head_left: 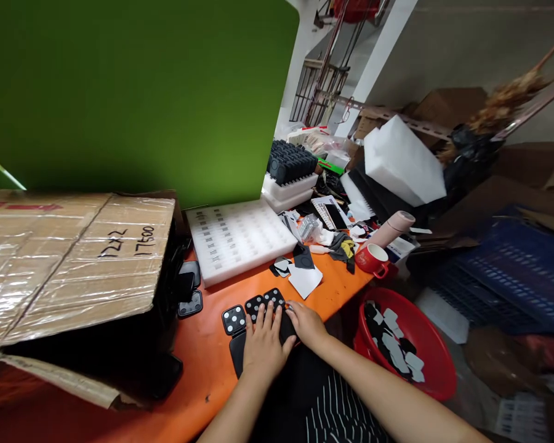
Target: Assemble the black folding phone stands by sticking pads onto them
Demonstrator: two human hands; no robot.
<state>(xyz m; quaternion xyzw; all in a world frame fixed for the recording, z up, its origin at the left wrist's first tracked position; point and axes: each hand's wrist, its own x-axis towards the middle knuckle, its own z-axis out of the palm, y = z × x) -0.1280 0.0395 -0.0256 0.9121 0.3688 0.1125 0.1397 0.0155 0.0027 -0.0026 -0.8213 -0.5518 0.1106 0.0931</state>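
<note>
Several black hinged cases lie open in a row at the front of the orange table, their square upper halves marked with light round spots. The leftmost case is beside my left hand. That hand lies flat across the cases, fingers stretched and slightly apart, covering part of them. My right hand is at the right end of the row, its fingers bent together against the edge of the rightmost case. A small greyish bit shows at those fingertips, too small to name.
Left stands a cardboard box with dark cases inside. Behind the row are a white foam tray and white sheets. A red mug and pink bottle stand right, above a red bucket of cut pieces.
</note>
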